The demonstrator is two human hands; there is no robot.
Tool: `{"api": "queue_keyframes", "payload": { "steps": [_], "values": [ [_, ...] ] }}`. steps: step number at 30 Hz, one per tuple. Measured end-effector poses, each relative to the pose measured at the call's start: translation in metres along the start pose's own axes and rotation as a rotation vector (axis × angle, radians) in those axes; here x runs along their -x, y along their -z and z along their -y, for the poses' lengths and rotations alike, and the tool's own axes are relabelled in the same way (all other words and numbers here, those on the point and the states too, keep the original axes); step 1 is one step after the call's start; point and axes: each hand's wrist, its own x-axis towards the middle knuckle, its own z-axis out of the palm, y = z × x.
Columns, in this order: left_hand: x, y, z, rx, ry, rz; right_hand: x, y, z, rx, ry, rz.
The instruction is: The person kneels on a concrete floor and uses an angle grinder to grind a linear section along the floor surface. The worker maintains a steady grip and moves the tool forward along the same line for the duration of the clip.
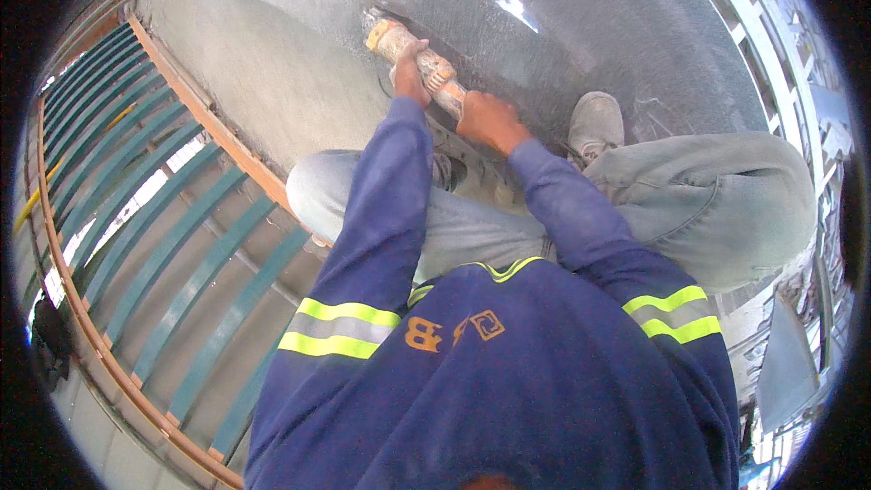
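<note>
Both hands are on one power tool [439, 71], dusty, pale and orange, which lies slantwise over a grey floor [263, 54], ahead of the seated person. Its head end points to the upper left, its rear end to the lower right, toward the person.

Left hand [410, 80]: clamped around the tool's body behind the head; the thumb lies across the upper side, the other fingers are mostly hidden beneath. The tool runs between thumb and palm, its head projecting past the grip.

Right hand [490, 122]: clamped around the rear end; the fingers curl over the tool, tips partly hidden. An orange-marked stretch of the body shows between the two hands, which are apart.

Contact of head with floor: cannot tell.

Surroundings: floor paler on the left, darker around and right of the tool. Right shoe [596, 122] is to the right of the right hand. Railing [209, 286] with green slats stands along the left, beside the bent left knee [318, 191].
</note>
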Motion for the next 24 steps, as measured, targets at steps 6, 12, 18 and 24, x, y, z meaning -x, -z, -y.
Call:
{"api": "queue_keyframes", "payload": {
  "steps": [6, 12, 18, 24],
  "values": [
    [0.018, -0.013, 0.009, 0.066, -0.061, -0.063, 0.006, -0.001, -0.007, 0.052, 0.014, 0.031],
    [0.022, -0.009, -0.005, 0.119, -0.144, -0.036, 0.012, 0.011, 0.003, 0.084, 0.044, -0.050],
    [0.049, -0.016, -0.056, 0.212, -0.250, -0.001, 0.005, 0.038, 0.041, 0.155, 0.186, -0.002],
    [0.090, -0.028, -0.082, 0.282, -0.310, -0.099, 0.003, 0.097, 0.071, 0.429, 0.336, 0.302]
  ]
}}
